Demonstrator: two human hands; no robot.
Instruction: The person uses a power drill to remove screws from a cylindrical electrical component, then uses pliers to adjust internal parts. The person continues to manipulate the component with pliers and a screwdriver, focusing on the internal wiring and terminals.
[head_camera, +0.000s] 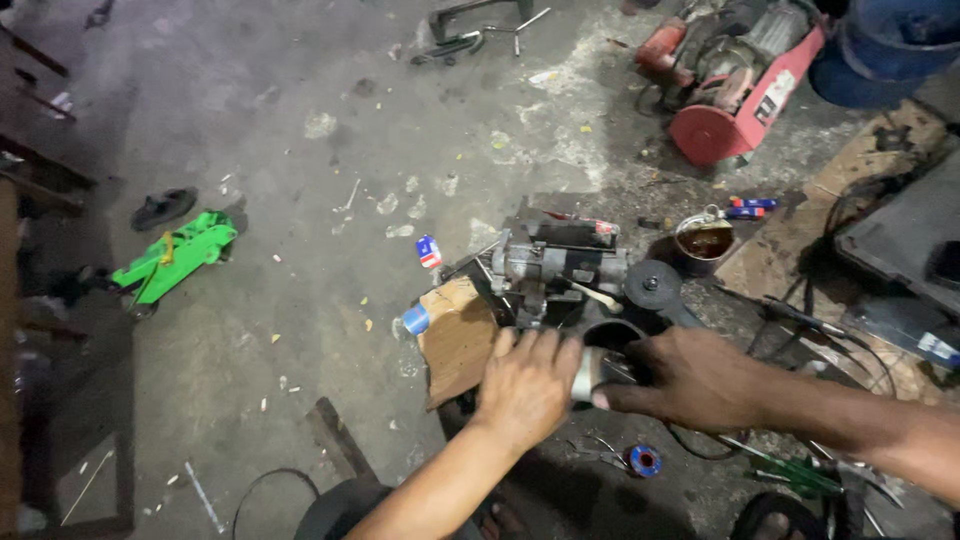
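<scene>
Head view: metal cylinder (592, 375) between both hands, gripped at its right end by right hand (690, 377), fingers curled around it. Left hand (525, 385) laid flat, fingers spread, touching cylinder's left end and cardboard piece (458, 335). Just beyond fingertips: grey starter motor (560, 265) and black disc (652, 284). Farther beyond right hand: open tin (705, 241). Well left of left hand: green floor jack (172, 257) on concrete floor (300, 150).
</scene>
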